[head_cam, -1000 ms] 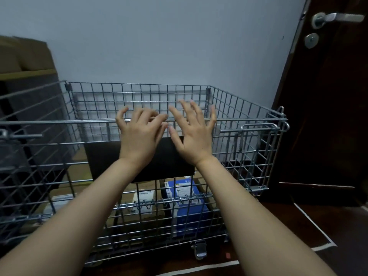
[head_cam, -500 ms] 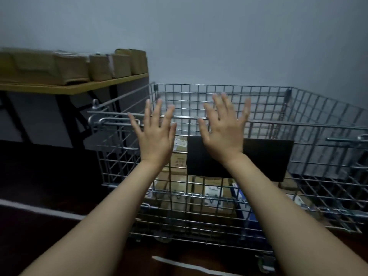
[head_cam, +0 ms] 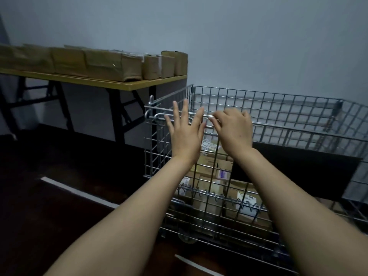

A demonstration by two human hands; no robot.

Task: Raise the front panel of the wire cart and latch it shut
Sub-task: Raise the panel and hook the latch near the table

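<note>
Both hands were at the cart's [head_cam: 278,108] upright front panel [head_cam: 209,176]. Left hand [head_cam: 186,136] was spread flat, grasping nothing, before the latch [head_cam: 159,117]. Right hand [head_cam: 234,129] curled its fingers [head_cam: 216,121] over the top rail. One table [head_cam: 119,83] stood beside it.

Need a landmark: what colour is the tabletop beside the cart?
Yellow tabletop on black legs, clearest in the head view.

Looked like a stockroom: taped parcels [head_cam: 103,62] lined the folding table [head_cam: 127,84] upper left, wire cart [head_cam: 278,108] held boxes.
</note>
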